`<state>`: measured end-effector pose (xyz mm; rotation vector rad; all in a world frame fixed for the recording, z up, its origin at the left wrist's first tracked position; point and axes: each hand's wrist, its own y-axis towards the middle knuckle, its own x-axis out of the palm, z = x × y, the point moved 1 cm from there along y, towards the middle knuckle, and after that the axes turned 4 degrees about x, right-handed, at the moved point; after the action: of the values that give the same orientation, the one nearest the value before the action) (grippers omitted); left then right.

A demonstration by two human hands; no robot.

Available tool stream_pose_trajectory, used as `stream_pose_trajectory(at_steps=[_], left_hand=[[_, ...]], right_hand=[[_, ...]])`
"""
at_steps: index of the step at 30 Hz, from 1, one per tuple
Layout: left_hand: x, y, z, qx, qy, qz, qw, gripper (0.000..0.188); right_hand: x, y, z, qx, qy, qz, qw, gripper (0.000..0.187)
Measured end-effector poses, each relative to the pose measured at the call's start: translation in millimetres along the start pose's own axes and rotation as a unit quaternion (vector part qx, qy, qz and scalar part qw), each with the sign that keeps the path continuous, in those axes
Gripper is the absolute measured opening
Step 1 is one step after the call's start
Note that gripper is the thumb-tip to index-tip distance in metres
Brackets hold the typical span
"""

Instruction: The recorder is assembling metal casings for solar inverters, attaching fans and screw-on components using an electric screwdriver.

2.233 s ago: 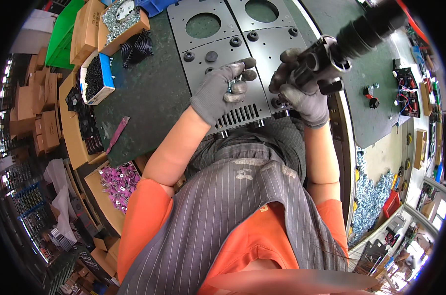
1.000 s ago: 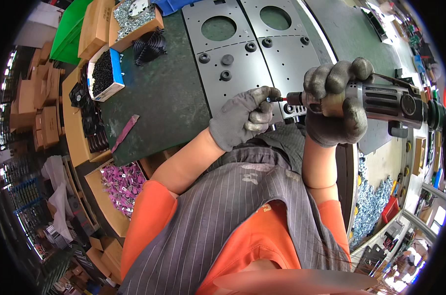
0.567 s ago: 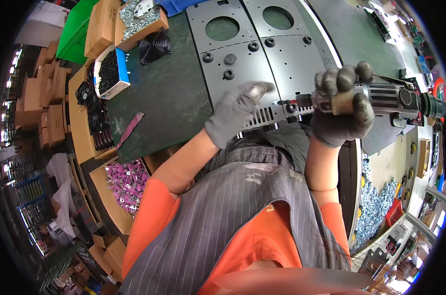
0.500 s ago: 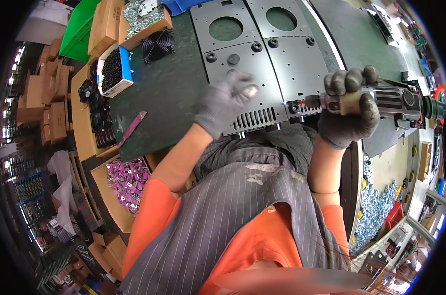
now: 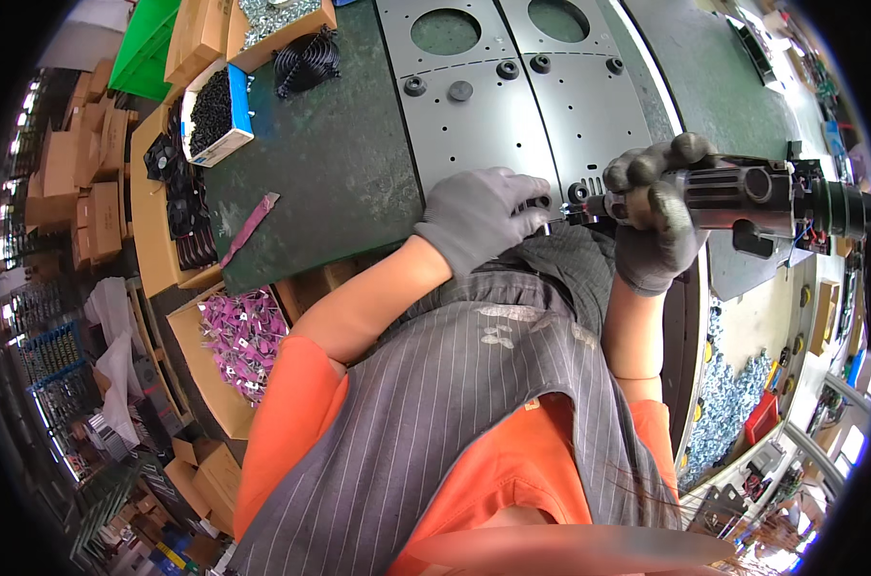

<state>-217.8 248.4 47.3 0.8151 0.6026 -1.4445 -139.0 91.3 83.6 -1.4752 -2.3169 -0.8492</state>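
Two grey sheet-metal panels [image 5: 479, 125] lie side by side, each with a large round cutout and several black rubber feet [image 5: 508, 69]. My left hand [image 5: 479, 216], in a grey glove, rests over the near edge of the left panel, its fingers curled around the slotted flange. Much of that corner is hidden under the glove. My right hand [image 5: 654, 216], gloved too, is wrapped around the front of a power screwdriver [image 5: 733, 197] held level. Its tip points left and meets the near edge where the panels adjoin, close to my left fingertips.
On the green worktop [image 5: 311, 182] at left lie a pink strip [image 5: 250, 228], a black fan guard [image 5: 307, 62] and a box of black screws [image 5: 215, 115]. A carton of purple-handled parts [image 5: 243, 341] stands below the left edge. Silver parts [image 5: 728, 403] are heaped at right.
My left hand has come down and right onto the near edge of the left panel. The power screwdriver has shifted slightly left, with my right hand still around it.
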Motion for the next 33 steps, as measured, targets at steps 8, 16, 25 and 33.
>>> stream_pose_trajectory(at_steps=[8, 16, 25, 33], left_hand=[[17.1, 5.5, 4.6, -0.033, 0.051, -0.049, 0.997, 0.032], [4.6, 10.5, -32.0, -0.101, -0.185, -0.007, 0.978, 0.040], [-18.3, 13.4, -40.9, -0.227, -0.631, 0.065, 0.739, 0.026], [-17.3, 9.6, -31.6, -0.210, -0.761, 0.038, 0.613, 0.036]], right_hand=[[6.1, -4.6, 28.0, 0.079, -0.051, -0.035, 0.995, 0.049], [3.3, 1.6, 31.7, 0.135, -0.060, -0.112, 0.983, 0.043], [4.5, 9.3, 30.5, 0.138, -0.039, -0.145, 0.979, 0.044], [23.9, 27.8, -11.3, 0.007, 0.046, -0.099, 0.994, 0.052]])
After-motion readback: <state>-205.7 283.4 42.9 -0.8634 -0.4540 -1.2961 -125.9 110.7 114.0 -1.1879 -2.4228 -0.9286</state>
